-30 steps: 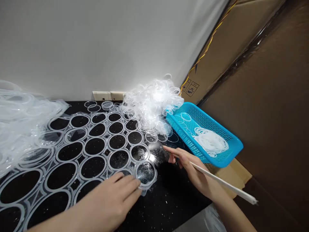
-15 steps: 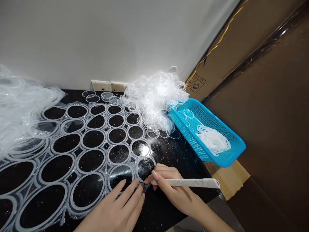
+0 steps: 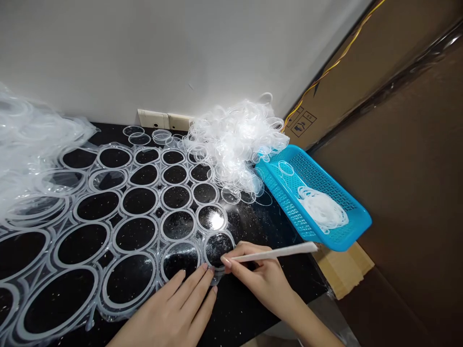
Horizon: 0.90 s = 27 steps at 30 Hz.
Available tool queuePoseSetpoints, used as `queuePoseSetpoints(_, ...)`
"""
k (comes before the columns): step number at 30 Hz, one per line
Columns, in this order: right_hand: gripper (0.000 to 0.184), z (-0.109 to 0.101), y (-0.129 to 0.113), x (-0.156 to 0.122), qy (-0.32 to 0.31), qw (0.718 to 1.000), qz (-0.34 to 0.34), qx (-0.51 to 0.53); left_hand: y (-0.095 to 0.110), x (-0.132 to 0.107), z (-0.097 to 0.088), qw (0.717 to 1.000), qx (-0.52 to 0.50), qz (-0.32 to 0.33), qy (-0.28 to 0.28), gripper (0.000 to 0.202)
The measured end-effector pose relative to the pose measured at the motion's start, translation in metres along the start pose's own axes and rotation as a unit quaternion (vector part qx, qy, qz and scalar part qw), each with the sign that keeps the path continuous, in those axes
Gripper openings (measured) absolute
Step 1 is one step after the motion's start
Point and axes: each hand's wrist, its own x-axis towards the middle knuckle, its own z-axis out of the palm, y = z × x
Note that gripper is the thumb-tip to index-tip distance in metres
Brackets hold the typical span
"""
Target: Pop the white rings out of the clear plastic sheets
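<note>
A clear plastic sheet of joined rings (image 3: 119, 212) lies flat on the black speckled worktop (image 3: 249, 308). My left hand (image 3: 177, 308) rests on the sheet's near right corner, fingers stretched out flat. My right hand (image 3: 260, 279) pinches a thin white stick-like tool (image 3: 278, 252), whose tip meets the edge of the nearest ring (image 3: 218, 249) just ahead of my left fingertips. The stick's free end points right, toward the basket.
A heap of loose clear rings (image 3: 235, 142) lies by the wall. A blue mesh basket (image 3: 352, 236) at the right holds a few white rings. More clear plastic (image 3: 25, 144) is bunched at the far left. Brown cardboard (image 3: 408, 144) stands on the right.
My right hand came in from beside the basket to the sheet's corner ring, and the stick swung from pointing down-right to nearly level. The view shifted slightly; my left hand stayed on the sheet.
</note>
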Motion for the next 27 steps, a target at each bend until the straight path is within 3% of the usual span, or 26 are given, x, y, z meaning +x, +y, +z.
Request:
queuePoseSetpoints(16, 0.018, 0.012, -0.001, -0.004, -0.010, 0.981, -0.153, -0.120, 0.001, -0.005, 0.005, 1.000, 0.009, 0.005, -0.002, 0.032)
queuePoseSetpoints(19, 0.016, 0.016, -0.002, -0.008, -0.001, 0.965, -0.189, -0.182, 0.003, -0.006, 0.006, 1.000, 0.004, -0.002, -0.007, 0.032)
queuePoseSetpoints(24, 0.017, 0.026, 0.002, -0.019, 0.079, 0.918, -0.252, -0.297, 0.007, -0.006, 0.004, 0.999, -0.005, -0.030, -0.016, 0.032)
queuePoseSetpoints(27, 0.022, 0.028, 0.003, -0.020, 0.074, 0.908, -0.268, -0.314, 0.008, -0.004, 0.004, 0.999, -0.012, -0.044, -0.014, 0.034)
